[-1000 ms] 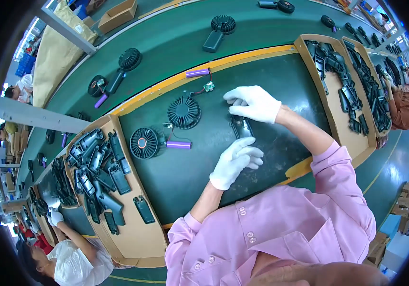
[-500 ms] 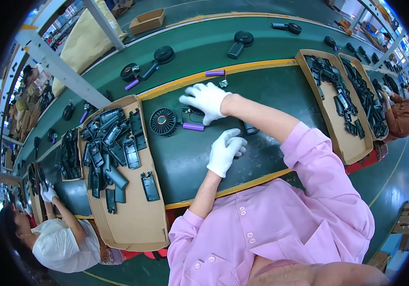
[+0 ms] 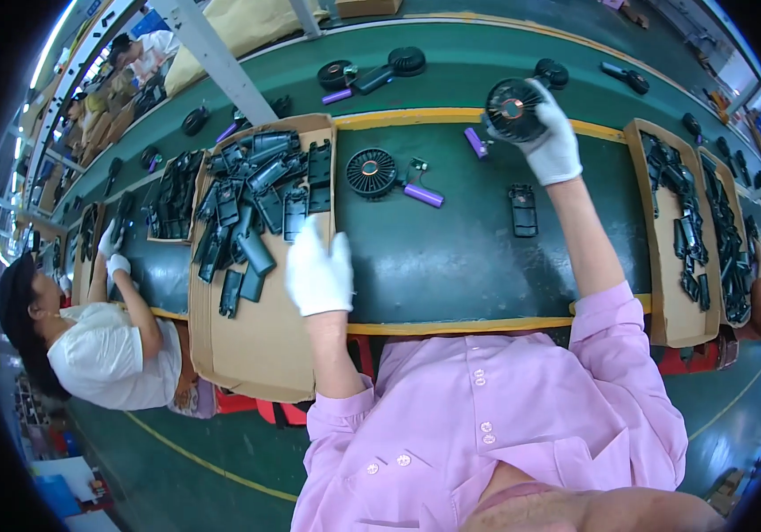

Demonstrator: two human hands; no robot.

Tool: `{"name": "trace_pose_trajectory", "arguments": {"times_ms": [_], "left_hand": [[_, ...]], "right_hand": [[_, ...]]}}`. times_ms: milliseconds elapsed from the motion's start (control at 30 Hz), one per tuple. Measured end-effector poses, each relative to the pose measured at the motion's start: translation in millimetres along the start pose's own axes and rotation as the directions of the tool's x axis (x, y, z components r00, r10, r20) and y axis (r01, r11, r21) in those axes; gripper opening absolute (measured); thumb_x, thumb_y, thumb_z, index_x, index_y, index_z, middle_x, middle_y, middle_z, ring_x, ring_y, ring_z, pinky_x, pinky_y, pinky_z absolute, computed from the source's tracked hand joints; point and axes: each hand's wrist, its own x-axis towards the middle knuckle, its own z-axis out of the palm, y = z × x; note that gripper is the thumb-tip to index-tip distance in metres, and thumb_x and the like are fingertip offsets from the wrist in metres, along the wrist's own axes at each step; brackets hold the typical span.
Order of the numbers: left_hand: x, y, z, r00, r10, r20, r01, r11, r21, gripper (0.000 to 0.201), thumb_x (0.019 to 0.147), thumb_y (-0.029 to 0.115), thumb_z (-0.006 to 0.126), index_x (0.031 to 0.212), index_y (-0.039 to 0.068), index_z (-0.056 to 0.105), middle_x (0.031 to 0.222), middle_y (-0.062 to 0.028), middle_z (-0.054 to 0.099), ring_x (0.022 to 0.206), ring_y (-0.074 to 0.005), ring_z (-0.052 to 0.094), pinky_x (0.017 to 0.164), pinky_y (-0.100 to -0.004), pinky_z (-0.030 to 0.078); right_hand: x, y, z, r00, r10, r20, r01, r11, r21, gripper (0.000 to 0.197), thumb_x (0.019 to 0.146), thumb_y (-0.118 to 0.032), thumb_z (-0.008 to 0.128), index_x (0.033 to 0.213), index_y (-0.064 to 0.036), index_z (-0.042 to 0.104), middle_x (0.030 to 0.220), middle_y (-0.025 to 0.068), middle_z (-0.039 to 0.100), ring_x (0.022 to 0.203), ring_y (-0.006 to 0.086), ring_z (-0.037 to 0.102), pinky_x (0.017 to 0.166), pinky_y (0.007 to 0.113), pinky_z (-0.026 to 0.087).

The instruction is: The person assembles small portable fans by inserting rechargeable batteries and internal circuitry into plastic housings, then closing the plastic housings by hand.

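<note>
My right hand (image 3: 551, 142), in a white glove, grips a round black fan head (image 3: 513, 110) above the bench's far edge. Just below it is a purple battery cell (image 3: 475, 142); whether it is wired to that fan, I cannot tell. My left hand (image 3: 320, 273), gloved too, hovers over the cardboard box (image 3: 287, 359) with thumb and fingers apart. Black casing parts (image 3: 247, 191) fill that box, one right at my fingertips. A second fan head (image 3: 372, 173) rests on the bench, beside a small board and a purple cell (image 3: 423, 195). One casing half (image 3: 523, 211) lies farther right.
A green conveyor belt (image 3: 460, 80) carrying several fans runs behind the bench. At right stands another cardboard box (image 3: 686, 328) of black parts. A metal post (image 3: 221, 62) rises at the far left. A co-worker (image 3: 114, 355) sits to the left; another is partly visible at right.
My right hand has moved right and now holds a fan head. My left hand has gone left from the bench to over the box. The view has shifted, uncovering the casing half.
</note>
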Motion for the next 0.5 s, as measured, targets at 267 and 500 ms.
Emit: {"name": "trace_pose_trajectory", "arguments": {"times_ms": [267,500], "left_hand": [[-9.4,-38.3,-5.6,0.871,-0.379,0.312,0.198,0.853,0.483,0.033,0.083,0.029,0.067,0.102,0.004,0.057,0.097,-0.0183,0.065,0.093,-0.0351,0.064,0.08,-0.0447,0.051],[7.3,-9.7,2.1,0.995,-0.097,0.033,0.09,0.984,0.156,0.016,0.084,0.016,0.063,0.096,0.007,0.068,0.086,-0.0125,0.065,0.078,-0.0299,0.064,0.072,-0.0375,0.05]], "right_hand": [[-42.2,18.0,22.7,0.958,0.26,-0.12,-0.175,0.864,0.472,0.047,0.088,-0.028,0.058,0.125,-0.0012,0.049,0.118,0.0197,0.058,0.108,0.0418,0.056,0.098,0.056,0.045],[-73.9,60.2,-42.1,0.841,0.328,-0.43,-0.321,0.943,0.091,0.033,0.084,-0.029,0.066,0.113,-0.0144,0.057,0.103,0.0019,0.06,0.085,0.0191,0.063,0.052,0.037,0.054]]}}
